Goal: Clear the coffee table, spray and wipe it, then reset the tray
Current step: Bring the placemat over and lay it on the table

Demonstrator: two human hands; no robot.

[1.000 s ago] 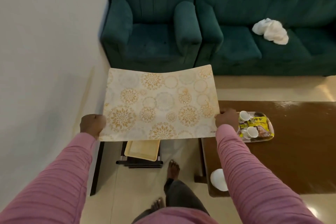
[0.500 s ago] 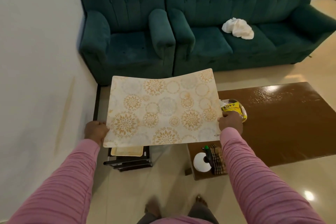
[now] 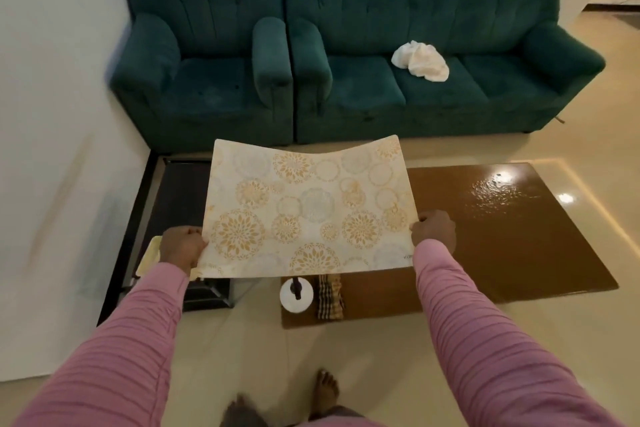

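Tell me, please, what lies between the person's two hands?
The patterned mat, gripped at its edges by the left hand and right hand, in the head view.

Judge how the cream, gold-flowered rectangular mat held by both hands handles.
The cream, gold-flowered mat is probably bendy, not limp: its far edge sags between the left hand and right hand. Likely light: pinched at edges only.

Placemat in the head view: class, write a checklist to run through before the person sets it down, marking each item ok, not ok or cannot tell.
1. Left hand grips the placemat: ok.
2. Right hand grips it: ok.
3. Placemat flat: not ok, its middle sags.
4. Coffee table cleared: not ok, spray bottle and checked cloth on near corner.
5. Table under the placemat: cannot tell, hidden.
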